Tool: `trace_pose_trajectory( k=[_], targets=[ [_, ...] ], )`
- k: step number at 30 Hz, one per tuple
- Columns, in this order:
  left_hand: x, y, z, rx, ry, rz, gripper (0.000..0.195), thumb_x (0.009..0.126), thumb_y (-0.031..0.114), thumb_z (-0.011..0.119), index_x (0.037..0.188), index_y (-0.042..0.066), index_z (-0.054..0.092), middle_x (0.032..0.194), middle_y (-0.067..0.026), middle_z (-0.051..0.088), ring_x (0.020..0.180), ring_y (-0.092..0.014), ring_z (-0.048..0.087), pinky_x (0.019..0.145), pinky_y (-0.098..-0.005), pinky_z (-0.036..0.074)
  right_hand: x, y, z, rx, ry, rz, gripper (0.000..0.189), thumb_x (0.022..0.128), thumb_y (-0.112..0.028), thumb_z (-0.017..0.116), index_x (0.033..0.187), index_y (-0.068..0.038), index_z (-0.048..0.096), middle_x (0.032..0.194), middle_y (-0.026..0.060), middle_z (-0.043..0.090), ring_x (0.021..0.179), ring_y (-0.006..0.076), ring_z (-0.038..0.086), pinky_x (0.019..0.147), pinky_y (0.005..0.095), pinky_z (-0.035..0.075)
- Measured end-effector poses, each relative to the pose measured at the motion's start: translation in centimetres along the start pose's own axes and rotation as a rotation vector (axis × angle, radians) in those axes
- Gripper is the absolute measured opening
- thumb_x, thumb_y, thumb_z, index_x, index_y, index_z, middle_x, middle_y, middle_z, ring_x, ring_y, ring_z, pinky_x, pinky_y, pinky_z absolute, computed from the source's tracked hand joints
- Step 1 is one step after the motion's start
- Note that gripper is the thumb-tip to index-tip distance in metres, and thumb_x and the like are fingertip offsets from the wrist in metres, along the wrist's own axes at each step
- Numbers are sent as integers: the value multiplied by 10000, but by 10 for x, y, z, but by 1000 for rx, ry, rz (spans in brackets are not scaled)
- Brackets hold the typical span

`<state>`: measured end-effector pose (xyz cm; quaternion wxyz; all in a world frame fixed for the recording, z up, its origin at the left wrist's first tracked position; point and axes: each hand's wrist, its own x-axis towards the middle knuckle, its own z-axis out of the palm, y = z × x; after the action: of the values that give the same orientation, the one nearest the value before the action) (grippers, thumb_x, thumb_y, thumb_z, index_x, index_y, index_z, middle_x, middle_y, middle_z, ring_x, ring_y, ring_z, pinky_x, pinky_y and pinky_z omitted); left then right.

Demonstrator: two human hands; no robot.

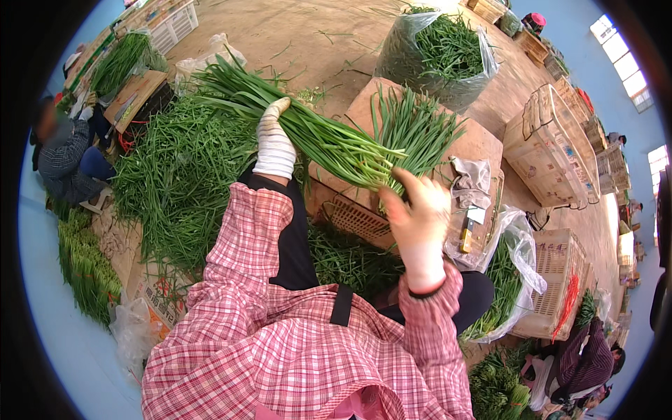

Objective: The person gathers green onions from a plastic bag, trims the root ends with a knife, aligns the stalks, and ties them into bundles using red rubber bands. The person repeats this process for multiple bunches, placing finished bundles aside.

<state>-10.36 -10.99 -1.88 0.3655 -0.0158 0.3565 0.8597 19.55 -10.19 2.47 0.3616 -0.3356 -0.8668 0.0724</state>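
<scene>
My left hand (274,137), in a striped work glove, is closed around a thick bunch of garlic chives (315,134), with the leafy tips up and left. My right hand (420,220), gloved and slightly blurred, is at the pale stem ends; whether it grips any stems is unclear. Below and behind the bunch, more chives (415,123) lie on a wooden board (362,110) that rests on a plastic crate (354,215). To the right on the board are a crumpled cloth glove (471,181) and a knife with a yellow and black handle (466,236).
A large heap of loose greens (178,173) lies at my left. Filled plastic bags (388,52) (525,262) stand beyond the board and at right. Plastic crates (551,147) are farther right. A seated person (68,163) works at far left; another person (585,362) is at lower right.
</scene>
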Motion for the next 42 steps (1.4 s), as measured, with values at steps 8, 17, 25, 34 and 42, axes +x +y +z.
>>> trace_pose_trajectory(
  k=[8,17,25,34,42],
  targets=[
    [-2,-2,-1,29,-9,-35,236,881,249,667,1005,48,658,917,-105,703,801,-278,684,759,-424,585,21,2,22,-137,-13,-132,134,769,-193,767,771,-116,657,745,57,663,754,277,638,854,415,449],
    [1,8,-6,11,71,36,288,809,238,752,998,33,682,977,-95,685,809,-243,642,767,-401,565,-44,31,-25,-61,-122,119,188,811,-194,752,950,-80,697,807,93,658,792,317,641,765,435,474],
    [6,4,-4,0,44,59,200,878,207,676,991,43,659,927,-100,696,835,-283,687,790,-431,582,17,20,13,-247,-151,155,182,789,-218,776,884,-77,712,774,113,672,774,332,654,732,452,501],
    [12,-1,-5,-99,8,-6,172,897,175,673,1018,61,630,973,-126,692,900,-310,690,839,-469,589,5,27,20,892,-149,684,386,930,-337,745,1071,22,719,844,17,687,674,85,586,635,248,473],
    [12,10,-2,-91,102,-106,261,908,266,649,1038,40,649,987,-135,704,928,-343,681,851,-561,559,-26,15,63,528,-258,476,634,811,-184,813,1354,37,572,1235,128,678,1115,241,634,970,347,505]
  ],
)
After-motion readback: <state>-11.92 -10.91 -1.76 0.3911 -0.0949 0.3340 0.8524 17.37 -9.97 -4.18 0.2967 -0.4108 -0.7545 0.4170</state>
